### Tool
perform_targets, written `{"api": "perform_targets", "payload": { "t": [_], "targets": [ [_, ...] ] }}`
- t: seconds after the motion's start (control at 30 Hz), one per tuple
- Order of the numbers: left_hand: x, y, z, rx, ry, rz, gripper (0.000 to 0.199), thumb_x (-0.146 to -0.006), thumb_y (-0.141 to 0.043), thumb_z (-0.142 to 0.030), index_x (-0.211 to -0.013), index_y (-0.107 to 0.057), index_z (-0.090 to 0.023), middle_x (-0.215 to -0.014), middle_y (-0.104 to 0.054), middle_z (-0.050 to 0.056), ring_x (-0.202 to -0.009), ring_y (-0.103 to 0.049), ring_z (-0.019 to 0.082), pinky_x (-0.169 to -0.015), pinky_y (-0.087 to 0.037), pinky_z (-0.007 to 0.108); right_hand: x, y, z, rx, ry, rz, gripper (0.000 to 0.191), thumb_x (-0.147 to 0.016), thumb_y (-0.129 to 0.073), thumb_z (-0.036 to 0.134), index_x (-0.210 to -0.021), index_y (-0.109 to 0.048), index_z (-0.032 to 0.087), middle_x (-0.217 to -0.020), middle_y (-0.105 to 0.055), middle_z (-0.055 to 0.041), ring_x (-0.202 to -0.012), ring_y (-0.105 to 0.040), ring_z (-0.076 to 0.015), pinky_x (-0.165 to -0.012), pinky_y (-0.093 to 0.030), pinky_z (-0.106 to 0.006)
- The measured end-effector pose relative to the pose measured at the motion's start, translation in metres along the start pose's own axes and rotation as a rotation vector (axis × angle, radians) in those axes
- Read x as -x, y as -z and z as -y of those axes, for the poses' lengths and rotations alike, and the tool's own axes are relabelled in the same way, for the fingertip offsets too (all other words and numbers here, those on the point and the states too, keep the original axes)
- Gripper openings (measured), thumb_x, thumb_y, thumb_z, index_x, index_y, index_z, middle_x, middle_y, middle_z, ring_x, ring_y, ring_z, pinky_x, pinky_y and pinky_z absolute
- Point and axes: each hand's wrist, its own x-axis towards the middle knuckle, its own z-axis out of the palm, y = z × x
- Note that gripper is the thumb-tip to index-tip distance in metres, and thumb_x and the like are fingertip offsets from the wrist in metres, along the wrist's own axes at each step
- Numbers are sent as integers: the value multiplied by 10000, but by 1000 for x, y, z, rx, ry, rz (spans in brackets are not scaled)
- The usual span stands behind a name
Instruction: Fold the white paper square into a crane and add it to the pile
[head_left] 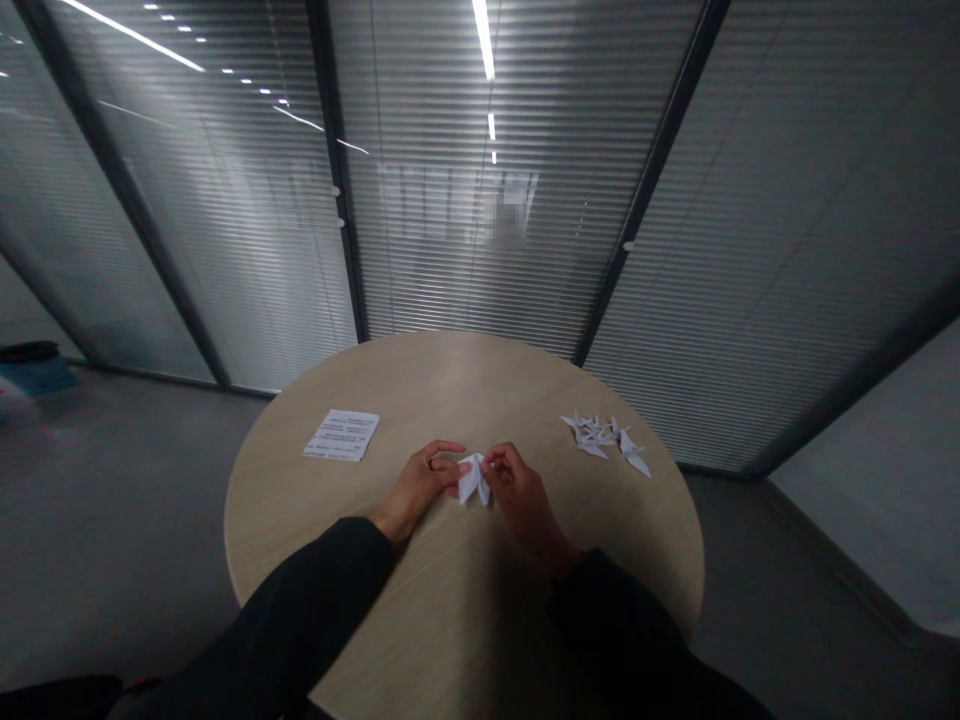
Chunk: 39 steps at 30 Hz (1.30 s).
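grip, head view: my left hand [416,485] and right hand [521,490] are both closed on a folded white paper piece [472,479], one from each side, fingers curled in and pinching its upper part. the piece sits between my hands, just below the centre of the frame, held up near the surface of the round wooden table [442,375]. its two pointed flaps hang down toward me; the exact fold is hard to read at this size

on the table, to the left of my left hand, lies a printed paper sheet [341,435], flat and well apart from my hands. right of my right hand, near the table's far right edge, is a loose cluster of small white origami cranes [602,437], some touching or overlapping. my right hand is nearer to them than my left, but neither touches them

black sleeves [296,605] cover both forearms, entering from the bottom of the frame. a glass partition with blinds [469,240] fills the top of the frame behind the table. grey carpet [112,510] lies on both sides of it, with a blue-and-black object [37,372] by the partition at far left
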Motion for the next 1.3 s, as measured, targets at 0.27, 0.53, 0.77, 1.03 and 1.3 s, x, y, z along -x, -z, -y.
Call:
{"api": "perform_targets", "payload": {
  "t": [0.27,0.53,0.77,1.03,1.3],
  "targets": [
    [5,-4,-4,198,79,43,342,-707,-761,-168,-983,-561,-150,-737,-645,6,-661,-644,109,-627,-541,213,0,1,-2,-207,-6,132,230,-917,-392,398,-900,-537,220,-760,-615,-3,-640,-595,-160,-600,-479,-275],
    [4,1,-12,324,141,-10,128,-801,-642,-85,-826,-548,-169,-781,-625,2,-612,-610,52,-640,-533,147,-4,7,-2,-91,200,41,150,-832,-602,316,-948,-635,226,-1031,-582,-67,-959,-588,-207,-792,-512,-330],
    [0,0,-10,-86,-199,29,337,-703,-756,-361,-933,-648,-141,-736,-649,16,-664,-604,130,-691,-510,277,-6,11,-2,31,214,7,157,-909,-526,342,-899,-619,216,-908,-631,-43,-857,-598,-184,-775,-478,-308],
    [-3,9,-7,-409,-353,-85,248,-678,-752,-382,-802,-757,-167,-791,-711,73,-754,-618,198,-717,-455,309,-1,11,8,99,244,131,190,-946,-442,342,-928,-580,212,-897,-632,-28,-823,-591,-165,-755,-443,-278],
    [-1,4,-12,-260,-289,-38,323,-648,-757,-471,-740,-757,-162,-739,-729,65,-700,-631,195,-709,-481,319,0,13,11,120,257,168,186,-948,-411,323,-872,-546,219,-812,-602,-4,-754,-569,-157,-694,-429,-263]
  ]
}}
